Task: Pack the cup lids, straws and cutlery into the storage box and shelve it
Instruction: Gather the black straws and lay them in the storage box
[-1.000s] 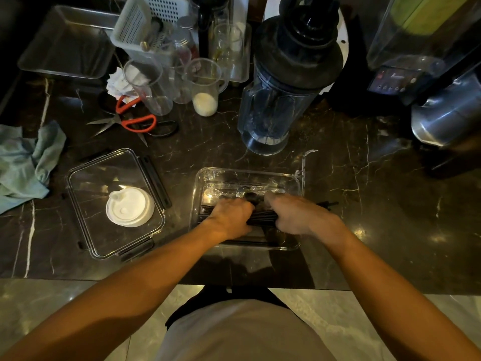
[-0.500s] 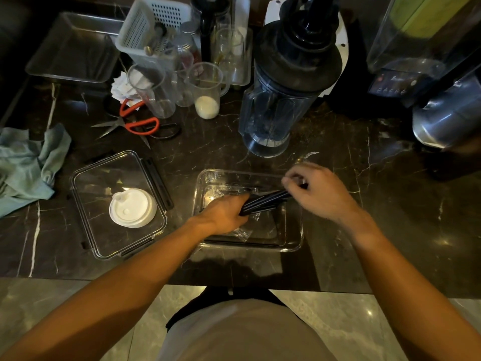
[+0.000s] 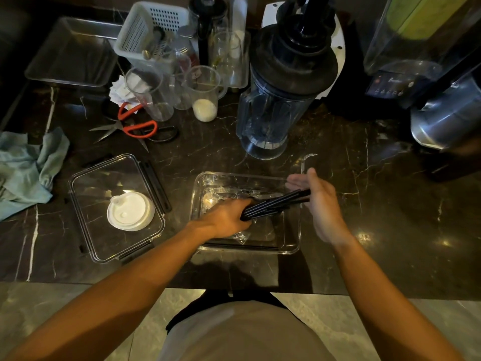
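A clear storage box (image 3: 292,246) sits on the dark marble counter in front of me, with crinkled clear wrapping inside. My left hand (image 3: 229,217) is inside the box, shut on one end of a bundle of black straws (image 3: 276,204). The straws angle up to the right, over the box's right rim. My right hand (image 3: 320,204) is flat and open against their far ends, fingers apart. White cup lids (image 3: 131,212) rest stacked on the box's clear lid (image 3: 88,183) to the left.
A blender jar (image 3: 276,100) stands just behind the box. Red-handled scissors (image 3: 138,126), measuring cups (image 3: 204,95), a white basket (image 3: 145,29) and a metal tray (image 3: 73,53) crowd the back left. A teal cloth (image 3: 26,168) lies far left. Machines fill the back right.
Both hands were gripping the straws low in the box. The right hand has let go and opened against the straw tips, and the straws now tilt up to the right.
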